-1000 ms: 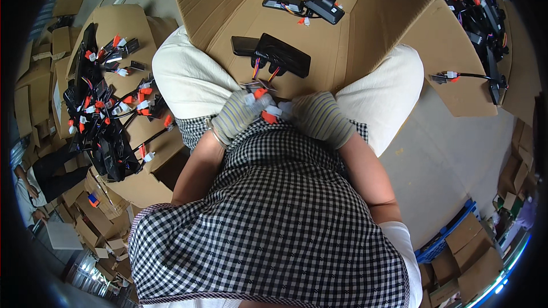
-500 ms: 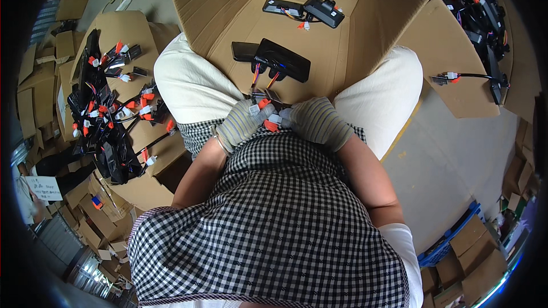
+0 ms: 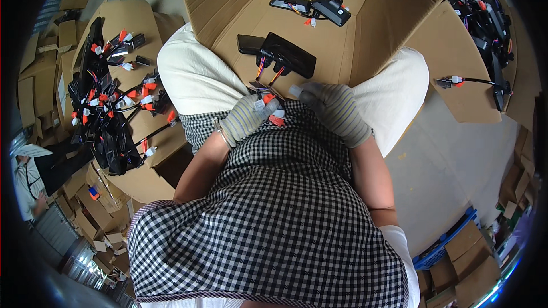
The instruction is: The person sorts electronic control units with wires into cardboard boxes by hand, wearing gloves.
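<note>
My left hand (image 3: 244,120), in a striped knit glove, is closed on red-and-white wire connectors (image 3: 277,116) over my lap. Colored wires (image 3: 261,71) run from them toward a glossy black rectangular device (image 3: 292,56), which lies at the near part of the cardboard box (image 3: 224,5). A second black device (image 3: 248,44) is partly hidden beneath it. To the right, apart from the connectors, my gloved right hand (image 3: 338,113) pinches a small whitish translucent piece (image 3: 295,90); its exact kind is unclear.
Two more black devices (image 3: 331,9) with wires lie deeper in the box. At left, cardboard (image 3: 128,17) bears a pile of wired black devices (image 3: 108,137). Another pile (image 3: 482,20) is at the right. A person (image 3: 28,185) holding a white sheet is at far left.
My right hand has moved away from the connectors, up and to the right, with the small whitish piece in its fingers. The left hand keeps its grip. The view has shifted slightly.
</note>
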A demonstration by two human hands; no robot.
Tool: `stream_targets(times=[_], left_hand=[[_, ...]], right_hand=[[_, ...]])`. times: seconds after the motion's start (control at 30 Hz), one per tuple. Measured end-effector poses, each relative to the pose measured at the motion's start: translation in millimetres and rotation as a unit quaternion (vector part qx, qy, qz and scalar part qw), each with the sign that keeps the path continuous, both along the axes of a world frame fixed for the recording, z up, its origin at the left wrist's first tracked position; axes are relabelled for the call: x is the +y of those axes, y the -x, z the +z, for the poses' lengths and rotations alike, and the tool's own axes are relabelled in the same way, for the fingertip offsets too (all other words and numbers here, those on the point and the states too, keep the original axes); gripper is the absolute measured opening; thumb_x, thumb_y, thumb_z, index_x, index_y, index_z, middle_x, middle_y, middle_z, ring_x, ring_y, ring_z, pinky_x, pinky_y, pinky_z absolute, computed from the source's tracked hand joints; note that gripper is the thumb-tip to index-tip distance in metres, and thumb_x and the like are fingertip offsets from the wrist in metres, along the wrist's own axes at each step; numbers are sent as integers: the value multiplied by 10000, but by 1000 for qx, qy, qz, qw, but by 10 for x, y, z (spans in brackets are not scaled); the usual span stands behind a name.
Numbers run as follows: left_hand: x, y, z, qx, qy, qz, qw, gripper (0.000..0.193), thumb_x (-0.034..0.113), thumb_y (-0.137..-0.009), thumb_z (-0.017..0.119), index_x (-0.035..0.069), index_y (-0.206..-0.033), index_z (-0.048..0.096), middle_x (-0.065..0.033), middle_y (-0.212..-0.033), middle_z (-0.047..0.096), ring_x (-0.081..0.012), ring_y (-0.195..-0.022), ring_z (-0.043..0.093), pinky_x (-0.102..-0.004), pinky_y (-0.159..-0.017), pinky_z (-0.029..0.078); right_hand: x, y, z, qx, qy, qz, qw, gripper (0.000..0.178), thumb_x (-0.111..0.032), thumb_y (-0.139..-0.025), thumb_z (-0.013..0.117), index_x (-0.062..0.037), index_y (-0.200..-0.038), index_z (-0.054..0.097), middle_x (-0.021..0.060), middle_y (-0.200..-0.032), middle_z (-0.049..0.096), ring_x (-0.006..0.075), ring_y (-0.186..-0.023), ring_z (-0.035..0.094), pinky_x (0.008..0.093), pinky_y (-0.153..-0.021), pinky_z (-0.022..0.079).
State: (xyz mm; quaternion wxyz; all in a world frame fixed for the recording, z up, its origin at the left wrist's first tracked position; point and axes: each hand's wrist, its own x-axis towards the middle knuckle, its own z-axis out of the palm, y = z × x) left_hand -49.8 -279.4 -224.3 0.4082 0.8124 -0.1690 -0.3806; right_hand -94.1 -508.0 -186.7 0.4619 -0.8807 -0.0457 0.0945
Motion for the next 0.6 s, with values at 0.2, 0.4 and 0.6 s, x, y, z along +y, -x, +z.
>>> stream_targets(times=[0.2,0.4,0.6], left_hand=[[-24,5,-67,-42,-10,-63,997,259,266,-895,518,21,-898,604,-187,-775,625,-341,-729,598,-395,-641,470],[-219,-78,157,-71,-161,-210,962,232,218,-763,588,4,-846,622,-195,-792,637,-355,-764,618,-420,-667,483],[-262,-47,101,-125,-219,-248,935,239,236,-766,576,36,-884,633,-187,-801,646,-348,-770,625,-429,-688,490]], right_hand=[[182,-47,158,-38,191,155,968,210,-199,-869,494,-63,-882,654,114,-733,618,273,-647,618,356,-556,476],[262,-57,305,-59,341,249,905,198,-173,-837,508,-36,-817,649,78,-711,650,227,-631,652,371,-488,465],[293,-83,295,-71,319,311,893,199,-155,-839,494,-21,-834,640,82,-689,647,228,-628,657,366,-461,461]])
